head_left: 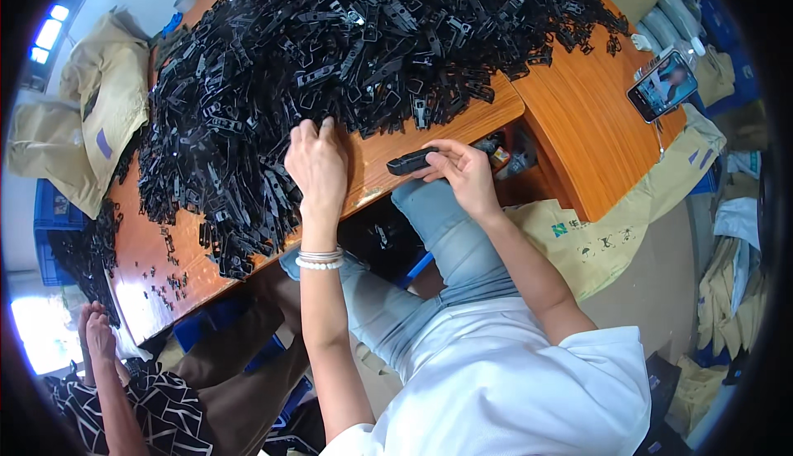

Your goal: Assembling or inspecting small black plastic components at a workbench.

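Observation:
A large heap of black plastic clip-like parts [330, 51] covers much of the wooden table [570, 101]. At the heap's near edge is my left hand [318, 167], its fingers curled together against the parts; whatever they pinch is hidden from view. To its right, my right hand [464, 173] grips the end of a long, dark black plastic piece [408, 162] between thumb and fingers. That piece is held roughly level, just off the table's front edge and above my lap. It may be several flat parts stacked together; I cannot tell.
Small loose bits [169, 287] lie on the table at the left. A phone [663, 84] stands at the right. Beige sacks [99, 117] lean at the far left, and another sack [578, 237] hangs by the right corner. A co-worker's hand [99, 336] shows at lower left.

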`<state>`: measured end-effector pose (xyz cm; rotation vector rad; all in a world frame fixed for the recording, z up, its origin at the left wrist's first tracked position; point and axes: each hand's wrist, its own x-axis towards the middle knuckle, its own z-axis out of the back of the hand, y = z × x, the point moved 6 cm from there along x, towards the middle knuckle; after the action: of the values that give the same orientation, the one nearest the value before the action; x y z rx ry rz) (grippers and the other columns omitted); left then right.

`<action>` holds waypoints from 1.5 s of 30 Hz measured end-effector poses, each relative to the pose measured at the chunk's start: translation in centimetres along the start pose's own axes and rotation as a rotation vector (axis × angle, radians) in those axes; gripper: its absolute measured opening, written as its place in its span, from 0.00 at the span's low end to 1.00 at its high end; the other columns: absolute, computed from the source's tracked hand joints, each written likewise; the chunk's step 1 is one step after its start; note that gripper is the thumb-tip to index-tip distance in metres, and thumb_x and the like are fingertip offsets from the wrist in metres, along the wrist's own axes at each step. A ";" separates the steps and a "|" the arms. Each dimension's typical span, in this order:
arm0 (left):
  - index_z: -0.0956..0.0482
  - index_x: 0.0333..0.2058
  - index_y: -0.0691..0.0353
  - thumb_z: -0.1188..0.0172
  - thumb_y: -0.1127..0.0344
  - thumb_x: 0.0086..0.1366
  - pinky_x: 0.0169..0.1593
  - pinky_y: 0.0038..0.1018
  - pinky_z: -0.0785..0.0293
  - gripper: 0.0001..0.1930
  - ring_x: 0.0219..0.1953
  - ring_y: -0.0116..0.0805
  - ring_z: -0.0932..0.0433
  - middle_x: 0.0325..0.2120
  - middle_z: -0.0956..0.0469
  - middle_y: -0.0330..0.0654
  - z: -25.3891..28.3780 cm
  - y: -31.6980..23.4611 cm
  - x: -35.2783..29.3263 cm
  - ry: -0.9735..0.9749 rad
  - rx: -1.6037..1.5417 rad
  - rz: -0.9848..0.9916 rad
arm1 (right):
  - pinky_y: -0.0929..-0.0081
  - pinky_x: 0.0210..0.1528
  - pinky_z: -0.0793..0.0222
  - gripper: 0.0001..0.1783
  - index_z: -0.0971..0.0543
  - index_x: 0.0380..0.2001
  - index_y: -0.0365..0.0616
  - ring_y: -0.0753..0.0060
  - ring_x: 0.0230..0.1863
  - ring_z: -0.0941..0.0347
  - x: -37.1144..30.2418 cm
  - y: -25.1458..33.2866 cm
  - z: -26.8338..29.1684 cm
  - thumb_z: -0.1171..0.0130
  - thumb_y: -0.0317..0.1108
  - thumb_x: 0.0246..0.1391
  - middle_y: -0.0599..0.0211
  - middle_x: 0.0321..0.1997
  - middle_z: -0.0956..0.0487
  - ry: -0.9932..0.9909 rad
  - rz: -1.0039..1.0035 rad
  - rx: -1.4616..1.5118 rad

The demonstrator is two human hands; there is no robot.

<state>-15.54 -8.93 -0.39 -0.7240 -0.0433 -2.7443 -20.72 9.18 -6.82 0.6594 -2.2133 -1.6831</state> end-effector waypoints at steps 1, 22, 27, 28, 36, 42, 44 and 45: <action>0.20 0.30 0.58 0.46 0.73 0.49 0.27 0.28 0.31 0.09 0.29 0.37 0.30 0.23 0.32 0.41 0.1 0.3 0.3 -0.034 0.004 0.028 | 0.84 0.29 0.29 0.11 0.29 0.38 0.28 0.69 0.30 0.23 0.0 0.0 0.0 0.50 0.26 0.53 0.58 0.31 0.23 0.001 -0.001 -0.005; 0.27 0.19 0.61 0.48 0.75 0.47 0.25 0.28 0.28 0.02 0.25 0.37 0.23 0.22 0.25 0.42 -2.5 -0.9 3.0 0.086 0.328 -0.034 | 0.73 0.27 0.33 0.09 0.26 0.34 0.33 0.65 0.23 0.27 1.0 2.5 -3.7 0.45 0.23 0.46 0.56 0.26 0.25 0.202 0.494 -0.471; 0.27 0.19 0.64 0.49 0.73 0.48 0.27 0.33 0.28 0.03 0.24 0.44 0.24 0.22 0.25 0.46 -1.4 -0.8 3.0 0.084 0.224 0.066 | 0.71 0.26 0.33 0.09 0.27 0.34 0.32 0.65 0.24 0.27 2.5 1.5 -4.2 0.46 0.22 0.46 0.55 0.25 0.26 0.235 0.396 -0.422; 0.28 0.20 0.64 0.46 0.70 0.48 0.29 0.34 0.29 0.04 0.26 0.45 0.24 0.23 0.25 0.47 -1.1 -0.8 2.9 0.121 0.155 0.079 | 0.71 0.27 0.33 0.09 0.26 0.33 0.32 0.65 0.24 0.27 2.7 1.3 -4.1 0.45 0.23 0.46 0.55 0.25 0.26 0.227 0.378 -0.425; 0.29 0.23 0.63 0.40 0.65 0.48 0.32 0.34 0.31 0.09 0.28 0.45 0.26 0.22 0.26 0.45 0.7 -1.1 1.3 0.167 -0.044 0.118 | 0.70 0.30 0.34 0.10 0.26 0.30 0.34 0.64 0.25 0.28 2.6 2.0 -4.3 0.43 0.30 0.46 0.56 0.23 0.26 0.196 0.424 -0.577; 0.31 0.24 0.66 0.42 0.68 0.51 0.31 0.33 0.32 0.09 0.27 0.45 0.26 0.23 0.27 0.46 2.1 -1.4 1.2 0.048 -0.100 0.161 | 0.72 0.27 0.34 0.10 0.25 0.30 0.36 0.66 0.23 0.28 2.2 1.6 -4.5 0.41 0.32 0.44 0.58 0.24 0.26 0.298 0.414 -0.552; 0.31 0.24 0.66 0.43 0.69 0.52 0.31 0.33 0.32 0.08 0.27 0.45 0.26 0.24 0.27 0.46 2.3 -1.4 1.1 0.009 -0.127 0.174 | 0.72 0.26 0.34 0.11 0.24 0.29 0.38 0.67 0.23 0.28 2.2 1.5 -4.6 0.40 0.33 0.43 0.58 0.24 0.26 0.303 0.417 -0.550; 0.31 0.25 0.66 0.43 0.70 0.53 0.30 0.32 0.32 0.07 0.25 0.44 0.26 0.23 0.27 0.46 2.5 -1.2 0.9 -0.049 -0.164 0.168 | 0.72 0.26 0.34 0.11 0.24 0.29 0.38 0.67 0.23 0.28 2.1 1.6 -4.7 0.40 0.33 0.43 0.58 0.24 0.26 0.305 0.417 -0.550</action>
<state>-15.46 -7.73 2.25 -0.7988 0.2242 -2.5911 -20.49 4.51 -4.10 0.2625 -1.4542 -1.7128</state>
